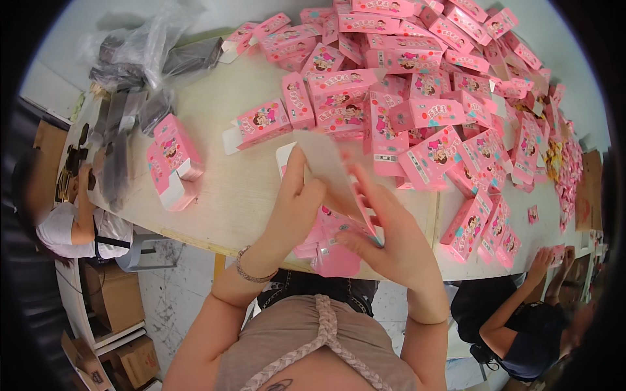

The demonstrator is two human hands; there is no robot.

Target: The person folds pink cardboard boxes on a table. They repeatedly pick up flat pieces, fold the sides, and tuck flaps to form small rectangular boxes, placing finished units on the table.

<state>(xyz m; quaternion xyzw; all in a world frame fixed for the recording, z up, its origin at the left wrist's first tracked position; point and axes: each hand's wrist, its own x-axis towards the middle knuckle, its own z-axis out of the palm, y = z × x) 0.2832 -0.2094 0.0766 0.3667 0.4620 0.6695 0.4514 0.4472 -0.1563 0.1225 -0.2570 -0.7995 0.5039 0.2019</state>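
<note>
Between my hands a small pink cardboard carton (329, 166) is held above the table's near edge, its pale inner side showing and its outline smeared by motion. My left hand (297, 205) pinches it on the left with curled fingers. On the right side, my right hand (404, 238) grips it between thumb and fingers; part of the carton is hidden by them. Beneath lie more pink cartons (329, 251), apparently flattened, at the table edge. Just beyond, a printed pink carton (262, 122) lies with a white flap sticking out.
A heap of pink cartons (407, 62) covers the table's far and right side. Pink cartons (175, 159) with white flaps stand at left. Dark items in clear plastic (150, 55) lie behind them. One person (72, 228) works at left, another (531, 326) at right.
</note>
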